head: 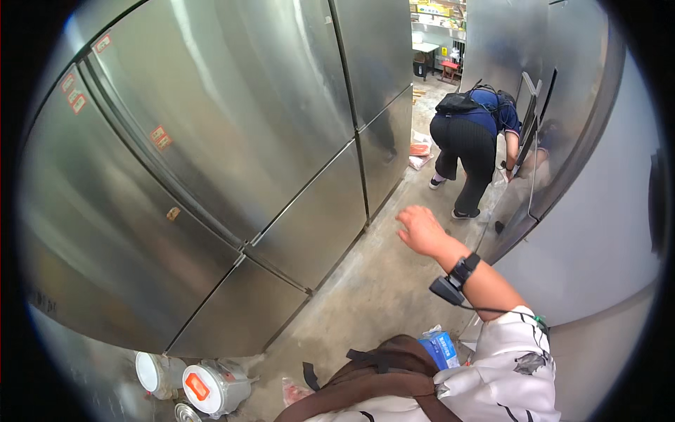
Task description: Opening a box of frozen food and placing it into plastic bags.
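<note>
My right hand (420, 230) reaches out over the concrete floor with nothing in it, its fingers loosely curled and a gap between them and the thumb. A black wrist strap with a small cabled device (454, 282) sits on that wrist. A white patterned sleeve (514, 351) covers my upper arm. My left hand is out of view. Before me on the left stands a row of stainless steel refrigerator doors (227, 105), some bearing small red-edged labels. Brown cloth with straps (379, 369) lies across my front.
A co-worker (469, 126) bends low in the aisle, a hand at a steel cabinet door (527, 126) on the right. Packaged goods (420, 150) lie on the floor beyond. Lidded white buckets (216, 387), a blue package (440, 351) and a plastic bag (296, 391) are near my feet.
</note>
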Demonstrator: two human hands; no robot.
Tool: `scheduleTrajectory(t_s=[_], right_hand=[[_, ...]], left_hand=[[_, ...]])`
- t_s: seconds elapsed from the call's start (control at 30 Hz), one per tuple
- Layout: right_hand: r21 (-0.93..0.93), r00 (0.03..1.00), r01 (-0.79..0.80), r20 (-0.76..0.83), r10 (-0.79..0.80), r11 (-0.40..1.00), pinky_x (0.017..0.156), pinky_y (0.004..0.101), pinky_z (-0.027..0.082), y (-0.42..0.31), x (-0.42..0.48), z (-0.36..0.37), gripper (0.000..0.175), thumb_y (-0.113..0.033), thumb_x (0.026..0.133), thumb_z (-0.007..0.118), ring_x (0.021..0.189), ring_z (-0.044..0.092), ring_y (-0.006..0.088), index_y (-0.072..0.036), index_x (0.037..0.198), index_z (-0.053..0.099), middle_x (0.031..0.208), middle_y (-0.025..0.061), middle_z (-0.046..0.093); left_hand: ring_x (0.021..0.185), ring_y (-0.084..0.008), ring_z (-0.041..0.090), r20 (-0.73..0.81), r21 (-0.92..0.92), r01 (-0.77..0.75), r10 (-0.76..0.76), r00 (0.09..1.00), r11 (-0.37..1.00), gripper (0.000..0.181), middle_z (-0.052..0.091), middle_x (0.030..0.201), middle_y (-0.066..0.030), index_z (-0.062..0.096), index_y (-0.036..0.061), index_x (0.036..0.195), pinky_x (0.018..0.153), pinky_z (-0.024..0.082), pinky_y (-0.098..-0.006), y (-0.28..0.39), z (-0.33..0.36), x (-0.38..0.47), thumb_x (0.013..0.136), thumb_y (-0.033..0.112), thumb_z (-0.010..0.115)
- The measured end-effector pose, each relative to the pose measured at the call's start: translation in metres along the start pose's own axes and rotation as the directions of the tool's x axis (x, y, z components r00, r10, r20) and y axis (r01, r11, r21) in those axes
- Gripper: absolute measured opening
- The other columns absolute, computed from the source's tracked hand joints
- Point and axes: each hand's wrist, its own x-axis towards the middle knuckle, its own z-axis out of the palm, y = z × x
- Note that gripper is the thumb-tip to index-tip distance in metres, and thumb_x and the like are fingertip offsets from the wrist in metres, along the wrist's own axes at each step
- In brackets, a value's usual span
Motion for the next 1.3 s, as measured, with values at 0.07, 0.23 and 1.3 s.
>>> scheduleTrajectory(t_s=[0.07,0.23,1.3], right_hand=[[-0.032,0.998,0.034,-0.043,-0.036,0.999,0.086,0.0393,0.039,0.017,0.038,0.004,0.024,-0.016,0.070,0.066,0.099,0.051,0.0286,-0.004,0.090,0.058,0.095,0.0108,0.056],[-0.094,0.975,0.116,-0.178,-0.132,0.989,0.087,0.0396,0.038,0.088,0.138,0.012,0.023,-0.014,0.068,0.065,0.101,0.049,0.0283,-0.003,0.086,0.058,0.097,0.0112,0.055],[-0.451,0.819,0.503,-0.025,-0.574,0.737,0.093,0.0425,0.032,0.265,0.336,0.019,0.019,-0.019,0.064,0.057,0.107,0.045,0.0217,-0.006,0.077,0.061,0.092,0.0057,0.054]], left_hand=[[0.088,-0.0320,0.061,0.004,0.001,0.010,-0.010,1.000,1.000,0.043,0.065,0.093,-0.0165,0.064,0.0041,0.097,0.075,0.049,-0.0399,0.012,-0.010,0.022,0.069,0.037,0.066],[0.088,-0.0315,0.062,-0.037,0.002,0.045,-0.044,0.998,0.999,0.045,0.065,0.093,-0.0163,0.064,0.0046,0.098,0.075,0.049,-0.0398,0.072,-0.057,0.098,0.068,0.038,0.067],[0.089,-0.0282,0.063,0.157,-0.041,0.305,-0.296,0.942,0.951,0.055,0.065,0.096,-0.0146,0.065,0.0076,0.098,0.076,0.050,-0.0395,0.308,-0.085,0.255,0.060,0.047,0.070]])
